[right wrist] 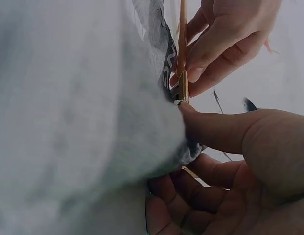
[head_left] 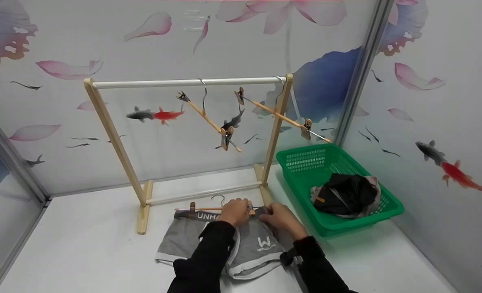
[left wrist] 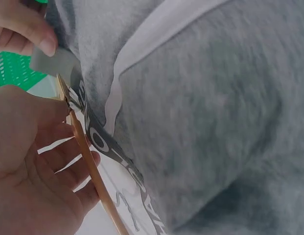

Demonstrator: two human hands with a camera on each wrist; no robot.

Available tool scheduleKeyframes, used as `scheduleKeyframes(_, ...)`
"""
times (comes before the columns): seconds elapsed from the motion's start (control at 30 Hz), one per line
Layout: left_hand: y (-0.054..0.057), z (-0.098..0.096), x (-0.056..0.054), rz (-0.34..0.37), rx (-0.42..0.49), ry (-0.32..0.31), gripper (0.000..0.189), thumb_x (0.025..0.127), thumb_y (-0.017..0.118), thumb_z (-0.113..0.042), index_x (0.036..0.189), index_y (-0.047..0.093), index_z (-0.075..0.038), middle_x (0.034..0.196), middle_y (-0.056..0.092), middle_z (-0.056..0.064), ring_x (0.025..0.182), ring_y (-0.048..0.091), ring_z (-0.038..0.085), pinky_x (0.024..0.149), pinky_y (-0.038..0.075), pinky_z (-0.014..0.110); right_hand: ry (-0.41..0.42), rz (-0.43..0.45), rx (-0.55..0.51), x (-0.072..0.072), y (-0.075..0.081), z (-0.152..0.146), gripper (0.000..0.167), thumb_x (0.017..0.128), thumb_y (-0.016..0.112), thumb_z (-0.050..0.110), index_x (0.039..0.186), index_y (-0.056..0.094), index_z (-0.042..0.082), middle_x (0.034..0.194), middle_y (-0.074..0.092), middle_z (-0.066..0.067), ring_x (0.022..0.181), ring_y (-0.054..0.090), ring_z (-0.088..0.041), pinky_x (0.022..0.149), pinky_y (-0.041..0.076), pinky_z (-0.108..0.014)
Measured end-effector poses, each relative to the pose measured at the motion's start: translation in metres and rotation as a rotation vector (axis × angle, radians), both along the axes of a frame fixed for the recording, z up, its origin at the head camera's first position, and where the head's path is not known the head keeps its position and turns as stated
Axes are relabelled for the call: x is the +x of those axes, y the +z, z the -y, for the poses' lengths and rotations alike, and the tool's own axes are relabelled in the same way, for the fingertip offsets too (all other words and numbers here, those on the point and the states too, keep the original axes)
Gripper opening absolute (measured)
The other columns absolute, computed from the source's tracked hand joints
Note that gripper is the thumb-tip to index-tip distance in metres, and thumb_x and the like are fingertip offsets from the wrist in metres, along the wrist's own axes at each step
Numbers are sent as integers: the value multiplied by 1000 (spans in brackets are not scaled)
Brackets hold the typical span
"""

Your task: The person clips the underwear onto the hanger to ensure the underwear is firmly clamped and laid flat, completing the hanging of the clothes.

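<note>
So, one pair of gray shorts [head_left: 252, 246] lay on the white table [head_left: 94, 248], waistband up against one wooden hanger [head_left: 210, 209]. The left hand [head_left: 235, 212] pinched a clip [head_left: 251, 208] between thumb and fingers, and the right hand [head_left: 284, 219] gripped the waistband's corner just beside it, I'd guess to steady the cloth there. Two spare hangers, a nearer one [head_left: 289, 118] and another [head_left: 209, 119], hung from one rack [head_left: 151, 84], probably to free up table space. One green basket [head_left: 358, 223] sat right of that, seemingly for easy reach, holding crumpled clothes [head_left: 346, 195]; couldn't count those.
</note>
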State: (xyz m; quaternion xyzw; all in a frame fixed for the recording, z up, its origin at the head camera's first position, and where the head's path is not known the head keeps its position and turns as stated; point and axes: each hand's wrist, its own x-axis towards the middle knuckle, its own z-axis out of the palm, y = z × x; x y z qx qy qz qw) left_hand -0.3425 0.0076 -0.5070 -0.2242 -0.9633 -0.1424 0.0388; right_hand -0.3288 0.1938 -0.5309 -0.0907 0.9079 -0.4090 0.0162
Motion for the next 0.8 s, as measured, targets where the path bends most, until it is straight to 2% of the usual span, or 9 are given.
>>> scheduleKeyframes(0.13, -4, -1, -4, 4, 14, -21, 15, 99, 59, -12, 109, 66, -4, 95, 67, 16, 92, 67, 37, 80, 55, 49, 31, -4, -12, -2, -2, 0, 36, 92, 73, 11, 68, 47, 11, 63, 41, 3, 58, 41, -13, 56, 33, -27)
scheduleKeyframes(0.23, -8, -2, -6, 2, 33, -26, 9, 96, 60, -11, 102, 64, -6, 92, 67, 14, 91, 67, 36, 80, 53, 51, 56, -7, -8, -3, -2, -1, 32, 93, 72, 10, 69, 50, 9, 64, 43, 3, 57, 42, -13, 55, 34, -27)
scheduleKeyframes(0.37, -10, -3, -7, 32, 80, -14, 8, 92, 62, -7, 100, 63, -5, 94, 67, 14, 97, 66, 35, 94, 47, 56, 82, -15, 10, -3, -1, 0, 30, 93, 72, 11, 70, 54, 8, 64, 45, 3, 58, 44, -13, 55, 35, -27)
scheduleKeyframes(0.47, -10, -4, -6, 63, 104, 6, 19, 91, 62, -6, 110, 64, -4, 104, 69, 16, 107, 64, 35, 104, 38, 61, 89, -9, 17, -3, 0, 1, 28, 93, 72, 11, 70, 56, 8, 64, 46, 4, 59, 45, -13, 56, 36, -27)
scheduleKeyframes(0.6, -9, -6, -5, 77, 117, 22, 31, 92, 63, -5, 123, 61, -3, 113, 70, 18, 115, 63, 35, 111, 32, 62, 82, -1, 24, -3, 0, 2, 26, 93, 72, 11, 71, 58, 8, 65, 47, 5, 60, 46, -13, 57, 37, -27)
scheduleKeyframes(0.73, -10, -8, -4, 61, 146, 22, 32, 90, 67, -2, 120, 59, -1, 108, 71, 19, 109, 66, 38, 111, 33, 61, 89, -11, 22, -3, -1, 2, 27, 92, 72, 10, 70, 57, 8, 64, 47, 5, 60, 46, -13, 57, 37, -27)
scheduleKeyframes(0.8, -11, -9, -4, 50, 167, 23, 26, 91, 66, -3, 116, 58, -1, 102, 71, 21, 105, 67, 40, 109, 35, 59, 95, -21, 22, -3, -1, 2, 26, 92, 72, 10, 70, 58, 7, 65, 47, 5, 60, 46, -13, 57, 37, -28)
